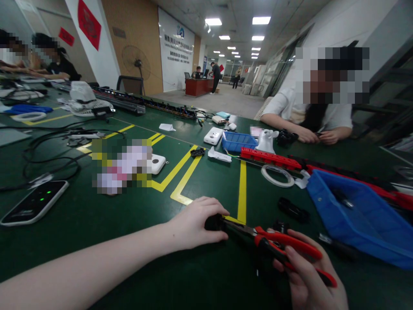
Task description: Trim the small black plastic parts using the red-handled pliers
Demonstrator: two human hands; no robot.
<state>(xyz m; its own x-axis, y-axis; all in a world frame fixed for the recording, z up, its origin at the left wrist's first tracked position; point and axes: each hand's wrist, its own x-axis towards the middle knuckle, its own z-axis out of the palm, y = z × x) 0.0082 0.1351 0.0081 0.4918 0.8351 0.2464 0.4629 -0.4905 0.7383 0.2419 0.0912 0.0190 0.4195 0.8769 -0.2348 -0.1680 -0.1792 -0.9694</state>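
Near the middle of the green table [145, 275], my left hand [198, 221] is closed round a small black part [213, 222], its thumb and fingers on either side. My right hand [309, 271] holds red-handled pliers [287, 247] with black on the handles. The pliers point left, and their long jaws reach the black part; whether they grip it is too dark to tell. Just beyond my right hand lie small black pieces [280, 226], partly hidden by the pliers. A black part [293, 209] rests farther back.
A blue bin [361, 219] stands at the right, with a dark tool [338, 246] beside it. Behind are a red strip [271, 158], a tape roll [277, 175] and a small blue tray [239, 141]. Cables and a white-edged device [35, 202] lie left. A person sits across the table.
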